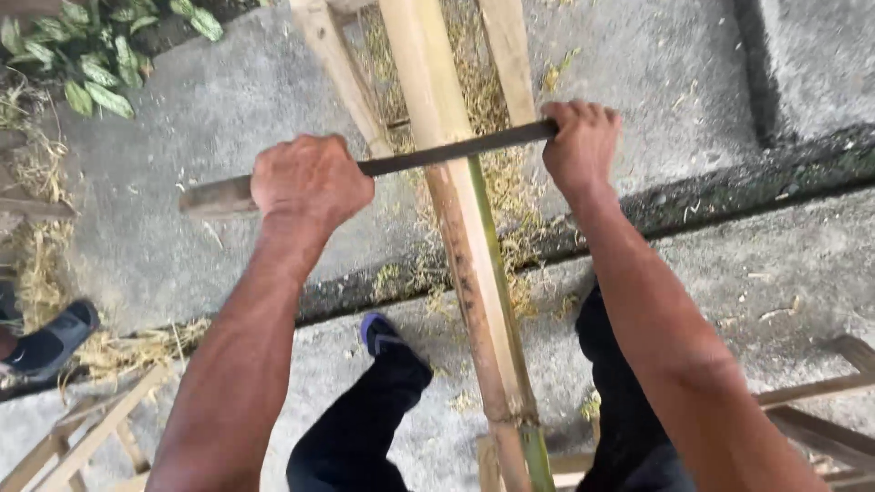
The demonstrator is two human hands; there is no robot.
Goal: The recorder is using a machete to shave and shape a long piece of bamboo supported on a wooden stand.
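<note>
While the long bamboo pole runs from the top of the frame down to the bottom middle, a dark flat blade is laid across it, near the upper middle. The blade's long line goes from left to right, a little higher on the right, so a cross is made with the pole. The pole's long line goes away from the person, and it leans a little to the right at the bottom.

The left hand is closed tight around the wooden handle, in the left middle of the frame. The right hand is closed tight around the far end of the blade, right of the pole. The pole is found between the two hands, and the right hand is seen a little nearer to it than the left one.

Two thinner wood bars are seen beside the pole at the top. Pale shavings are spread on the grey concrete ground under the pole. A blue-tipped shoe is seen below the blade, left of the pole. Green leaves are seen in the upper left corner, and another sandal at the left edge.
</note>
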